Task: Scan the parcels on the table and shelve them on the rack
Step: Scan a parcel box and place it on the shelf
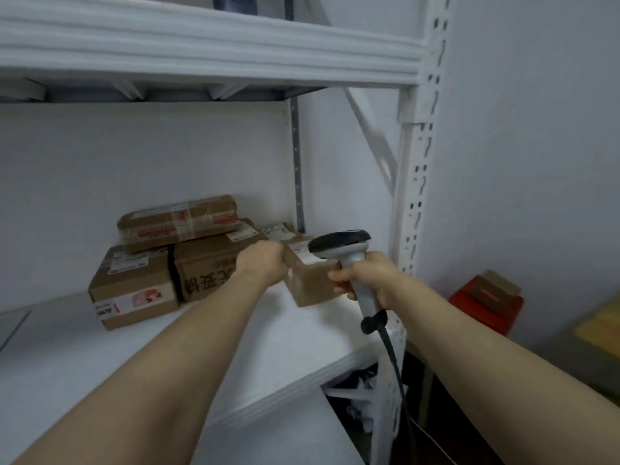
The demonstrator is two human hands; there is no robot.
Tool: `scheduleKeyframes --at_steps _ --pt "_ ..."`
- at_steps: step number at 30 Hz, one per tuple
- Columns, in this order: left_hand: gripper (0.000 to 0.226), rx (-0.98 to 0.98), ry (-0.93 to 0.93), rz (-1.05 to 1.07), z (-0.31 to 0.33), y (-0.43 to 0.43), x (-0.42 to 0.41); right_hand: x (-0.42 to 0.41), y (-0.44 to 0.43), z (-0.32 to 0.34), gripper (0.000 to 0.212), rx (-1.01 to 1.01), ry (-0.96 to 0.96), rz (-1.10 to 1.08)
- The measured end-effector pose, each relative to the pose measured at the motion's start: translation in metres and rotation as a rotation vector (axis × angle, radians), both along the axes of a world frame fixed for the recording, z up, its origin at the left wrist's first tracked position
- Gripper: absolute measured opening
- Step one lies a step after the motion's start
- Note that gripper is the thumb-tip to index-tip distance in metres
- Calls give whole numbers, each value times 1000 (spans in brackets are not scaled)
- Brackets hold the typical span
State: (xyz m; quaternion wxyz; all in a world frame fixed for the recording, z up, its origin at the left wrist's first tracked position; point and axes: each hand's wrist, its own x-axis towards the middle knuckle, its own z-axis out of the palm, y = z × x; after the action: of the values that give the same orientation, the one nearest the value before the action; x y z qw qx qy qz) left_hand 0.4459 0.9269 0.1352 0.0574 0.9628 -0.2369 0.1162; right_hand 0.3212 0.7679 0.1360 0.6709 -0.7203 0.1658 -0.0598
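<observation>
1. Cable (391, 350): black, hangs from the scanner's butt down past the shelf's front right corner.
2. Right hand (367, 280): fingers wrapped round the grip of the scanner (350, 258). The scanner's grey handle is upright, and its black head sits over the parcel's right end, facing left.
3. Left hand (260, 263): back of hand to the camera, fingers curled round the left end of the parcel (313, 283).
4. Parcel: small brown carton with a white label on top, held between the two hands at the right end of the shelf (100, 364). Whether its base touches the shelf cannot be told.
5. Box (132, 286): brown, labelled, standing on the shelf left of the hands.
6. Printed box (208, 266): brown with dark characters on its front, touching the box's right side and partly behind the left hand.
7. Flat parcel (177, 223): taped, with red print, lying across the tops of both.
8. Back parcel (280, 231): only a labelled top shows, in the rear right corner.
9. Upright (416, 196): white, slotted, at the rack's right front.
10. Upper shelf (201, 52): white, overhead.
11. Red box (483, 300): low, right of the rack, against the wall.
</observation>
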Motion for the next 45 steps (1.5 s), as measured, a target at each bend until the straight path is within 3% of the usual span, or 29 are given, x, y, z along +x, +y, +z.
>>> scheduleKeyframes --at_steps 8,21,36,45 --pt "19 81 39 -292 -14 -133 -149 -181 -106 -7 14 -54 54 -224" --pt "26 89 47 -902 -28 -390 -357 -451 -282 -23 17 -175 207 -846" --pt "29 158 219 -1254 -61 -692 -485 -598 -509 -66 16 -179 378 -1367" --pt "28 222 322 -1455 -87 -813 -594 -698 -593 -93 16 -183 469 -1611"
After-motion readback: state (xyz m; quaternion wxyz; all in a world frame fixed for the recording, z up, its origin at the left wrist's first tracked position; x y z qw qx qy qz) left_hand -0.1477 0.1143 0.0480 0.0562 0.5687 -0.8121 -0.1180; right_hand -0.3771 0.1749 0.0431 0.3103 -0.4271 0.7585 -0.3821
